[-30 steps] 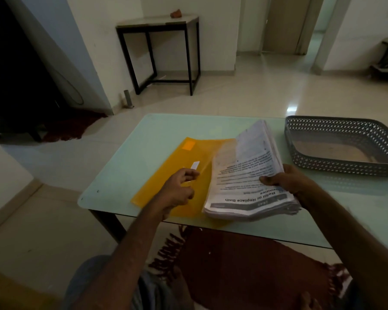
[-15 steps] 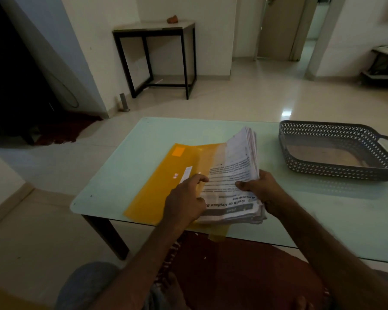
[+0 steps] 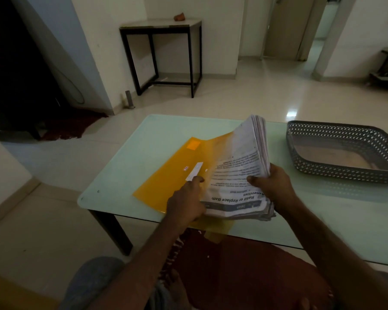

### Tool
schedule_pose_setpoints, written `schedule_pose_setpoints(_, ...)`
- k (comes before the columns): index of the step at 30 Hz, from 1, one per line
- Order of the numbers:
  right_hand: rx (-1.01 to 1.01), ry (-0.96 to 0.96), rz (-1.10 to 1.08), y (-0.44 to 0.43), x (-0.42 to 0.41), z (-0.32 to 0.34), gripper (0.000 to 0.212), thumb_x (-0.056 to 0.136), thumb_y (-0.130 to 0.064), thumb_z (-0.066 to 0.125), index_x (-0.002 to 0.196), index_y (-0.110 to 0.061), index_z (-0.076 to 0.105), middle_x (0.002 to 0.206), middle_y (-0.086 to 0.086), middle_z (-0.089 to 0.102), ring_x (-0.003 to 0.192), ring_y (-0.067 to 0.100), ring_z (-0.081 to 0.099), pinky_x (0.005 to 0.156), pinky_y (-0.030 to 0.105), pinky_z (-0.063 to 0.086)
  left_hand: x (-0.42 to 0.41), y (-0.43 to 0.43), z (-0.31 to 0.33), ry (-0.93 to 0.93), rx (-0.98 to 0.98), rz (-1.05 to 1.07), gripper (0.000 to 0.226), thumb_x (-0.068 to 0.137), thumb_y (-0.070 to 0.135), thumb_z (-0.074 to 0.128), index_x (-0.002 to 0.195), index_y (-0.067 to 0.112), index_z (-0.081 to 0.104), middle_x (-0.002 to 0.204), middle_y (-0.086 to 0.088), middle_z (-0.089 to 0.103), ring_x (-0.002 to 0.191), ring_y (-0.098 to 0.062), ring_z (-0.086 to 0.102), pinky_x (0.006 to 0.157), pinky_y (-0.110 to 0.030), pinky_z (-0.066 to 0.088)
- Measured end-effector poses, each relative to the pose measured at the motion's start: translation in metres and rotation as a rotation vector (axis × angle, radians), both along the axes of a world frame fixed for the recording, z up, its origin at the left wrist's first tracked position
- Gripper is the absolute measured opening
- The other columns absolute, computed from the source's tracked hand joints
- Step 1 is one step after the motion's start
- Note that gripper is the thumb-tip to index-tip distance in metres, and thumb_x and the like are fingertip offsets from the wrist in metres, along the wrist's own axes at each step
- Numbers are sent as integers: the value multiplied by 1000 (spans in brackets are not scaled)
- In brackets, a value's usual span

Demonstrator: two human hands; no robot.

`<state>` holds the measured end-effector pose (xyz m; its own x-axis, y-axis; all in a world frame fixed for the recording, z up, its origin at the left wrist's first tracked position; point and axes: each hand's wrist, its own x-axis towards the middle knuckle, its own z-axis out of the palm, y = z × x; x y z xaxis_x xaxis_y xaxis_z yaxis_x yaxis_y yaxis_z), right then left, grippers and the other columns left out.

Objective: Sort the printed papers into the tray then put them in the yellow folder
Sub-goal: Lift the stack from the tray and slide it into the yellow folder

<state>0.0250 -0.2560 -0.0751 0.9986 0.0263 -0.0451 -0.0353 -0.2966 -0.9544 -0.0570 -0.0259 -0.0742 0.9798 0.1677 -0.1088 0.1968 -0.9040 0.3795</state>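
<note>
The right grip (image 3: 276, 186) is closed on the printed papers (image 3: 235, 175): the thumb lies on the top sheet and the fingers wrap the stack's right edge. The left grip (image 3: 186, 202) sits at the stack's left edge with its forefinger straight on the yellow folder (image 3: 177, 171), beside a white label. Its other fingers are curled, and whether they hold anything cannot be told.

The stack is tilted, its far end lifted off the folder and its near end low, just inside the near edge of the table (image 3: 143, 148). A translucent yellow leaf of the folder covers the stack's far left corner, so the papers stand partly within the folder and out of the tray (image 3: 345, 173).

The folder lies flat and skewed on the table. Its near corner reaches past the table's near edge, showing yellow through the glass. Left of the folder there is bare table out to the rounded left corners, and beyond the folder a bare strip runs to the far edge. Right of the folder, past the lifted stack, a gap of bare table separates it from the grey perforated tray, well apart from the papers. The tray's right end is cut by the frame.

Below the folder's overhanging corner a dark red rug (image 3: 244, 265) lies on the floor.
</note>
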Motion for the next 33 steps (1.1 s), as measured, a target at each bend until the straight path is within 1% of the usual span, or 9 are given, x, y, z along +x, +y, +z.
schedule_pose_setpoints(5, 151, 82, 34, 12, -6, -9, 39, 82, 2, 78, 117, -11, 67, 95, -1, 77, 77, 14, 77, 63, 30, 62, -8, -21, -1, -171, 106, -51, 69, 84, 30, 71, 143, 36, 36, 131, 3, 57, 108, -23, 62, 79, -36, 54)
schedule_pose_setpoints(12, 297, 155, 39, 32, -11, -24, 42, 81, 1, 79, 120, -8, 67, 103, 8, 78, 84, 26, 78, 78, 49, 63, -4, -9, 7, -221, -104, -25, 63, 77, 12, 67, 131, 40, 52, 125, 4, 67, 102, -19, 66, 77, -35, 59)
schedule_pose_setpoints(18, 369, 230, 27, 33, -9, -30, 42, 81, 7, 78, 119, -6, 66, 105, 12, 77, 86, 27, 77, 66, 39, 63, 4, -7, 1, -173, -402, -17, 60, 73, 7, 74, 120, 42, 60, 126, 3, 68, 114, -11, 64, 86, -33, 59)
schedule_pose_setpoints(20, 374, 247, -1, 32, -5, -33, 51, 77, 5, 82, 123, -4, 61, 109, 14, 76, 90, 30, 77, 69, 43, 64, 7, 0, 5, -147, -495, -25, 51, 74, 12, 77, 115, 39, 63, 122, 4, 70, 110, -8, 66, 84, -34, 60)
schedule_pose_setpoints(23, 365, 257, -17, 29, -2, -36, 61, 73, 3, 85, 127, 0, 58, 112, 16, 75, 94, 33, 76, 75, 51, 64, 15, 33, 19, -202, -507, 55, 30, 80, 46, 76, 106, 36, 67, 105, 11, 74, 87, -4, 69, 72, -30, 59)
schedule_pose_setpoints(24, 359, 258, -3, 27, -1, -36, 59, 73, 4, 85, 127, 1, 59, 112, 17, 75, 95, 33, 76, 76, 51, 63, 20, 50, 21, -260, -420, 127, 33, 82, 57, 70, 106, 34, 67, 102, 12, 74, 84, -6, 69, 74, -30, 57)
schedule_pose_setpoints(26, 355, 279, 41, 25, -4, -33, 52, 76, 5, 82, 124, 1, 63, 112, 18, 75, 97, 34, 75, 80, 51, 63, 31, 88, 17, -299, -190, 265, 48, 83, 66, 62, 116, 31, 61, 117, 5, 70, 101, -16, 66, 86, -35, 52)
schedule_pose_setpoints(29, 345, 346, 143, 25, -7, -28, 41, 84, -3, 78, 123, -3, 65, 114, 19, 74, 99, 37, 74, 88, 58, 59, 44, 117, -3, -23, -73, 329, 86, 79, 80, 50, 146, 28, 36, 154, -6, 37, 136, -34, 41, 107, -55, 36)
schedule_pose_setpoints(33, 338, 453, 190, 31, -13, -27, 23, 100, -16, 62, 123, -12, 63, 112, 14, 76, 100, 36, 74, 89, 58, 58, 49, 107, -25, 181, 62, 245, 107, 73, 89, 45, 156, 30, 11, 161, -9, 21, 146, -37, 20, 112, -60, 22)
